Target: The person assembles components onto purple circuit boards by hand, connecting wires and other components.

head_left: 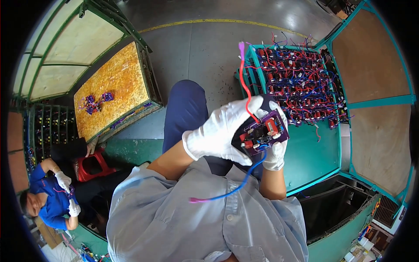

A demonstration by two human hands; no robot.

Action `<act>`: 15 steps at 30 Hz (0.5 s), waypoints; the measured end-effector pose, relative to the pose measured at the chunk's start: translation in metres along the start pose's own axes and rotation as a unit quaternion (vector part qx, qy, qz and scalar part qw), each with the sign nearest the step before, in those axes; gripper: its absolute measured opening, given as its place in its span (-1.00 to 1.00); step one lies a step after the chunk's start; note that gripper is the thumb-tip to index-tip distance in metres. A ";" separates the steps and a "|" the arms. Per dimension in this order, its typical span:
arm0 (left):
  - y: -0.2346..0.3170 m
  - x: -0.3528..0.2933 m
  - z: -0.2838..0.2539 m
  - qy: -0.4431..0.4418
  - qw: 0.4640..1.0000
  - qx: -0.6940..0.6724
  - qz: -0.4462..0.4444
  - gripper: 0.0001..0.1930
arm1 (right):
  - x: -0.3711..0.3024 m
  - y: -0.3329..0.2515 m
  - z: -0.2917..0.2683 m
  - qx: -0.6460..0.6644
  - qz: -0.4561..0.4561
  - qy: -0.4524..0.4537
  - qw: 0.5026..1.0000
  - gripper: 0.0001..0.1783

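Observation:
A purple-edged circuit board [262, 131] with red and black components is held in front of my chest, tilted. A red wire [244, 83] with a pink-purple end rises from it, and a blue wire [244, 181] hangs down across my shirt. My left hand [220, 131], in a white glove, curves around the board's left side, thumb below and fingers above. The white-gloved right hand [277, 153] grips the right edge. Fingers behind the board are partly hidden.
On my right, a green bench [314, 153] carries a rack of many similar wired boards [297, 83]. A yellow-topped cart [118, 74] with a few purple boards stands at left. A gloved co-worker [54, 192] sits at lower left, near a red stool [94, 166].

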State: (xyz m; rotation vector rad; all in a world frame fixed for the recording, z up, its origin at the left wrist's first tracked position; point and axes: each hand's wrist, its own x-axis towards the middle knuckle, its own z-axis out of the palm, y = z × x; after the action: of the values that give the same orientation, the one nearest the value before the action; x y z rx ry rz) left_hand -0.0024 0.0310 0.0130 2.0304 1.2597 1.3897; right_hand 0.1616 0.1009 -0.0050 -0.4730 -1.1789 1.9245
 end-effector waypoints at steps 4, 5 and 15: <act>0.013 -0.008 0.009 -0.009 0.997 0.025 -0.072 0.10 | 0.004 0.002 0.009 -0.074 -0.058 0.003 0.996 0.13; 0.015 -0.005 0.009 0.013 0.997 0.002 -0.072 0.10 | 0.005 0.004 0.011 -0.092 -0.059 0.005 0.994 0.13; 0.008 -0.011 -0.003 0.080 0.989 0.001 -0.127 -0.05 | 0.018 0.020 0.037 -0.059 -0.018 0.040 0.997 -0.14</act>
State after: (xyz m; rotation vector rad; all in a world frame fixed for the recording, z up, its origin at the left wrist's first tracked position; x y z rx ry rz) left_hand -0.0028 0.0167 0.0141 1.7142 1.5281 1.4495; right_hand 0.1173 0.0897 -0.0030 -0.5829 -1.2451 1.7947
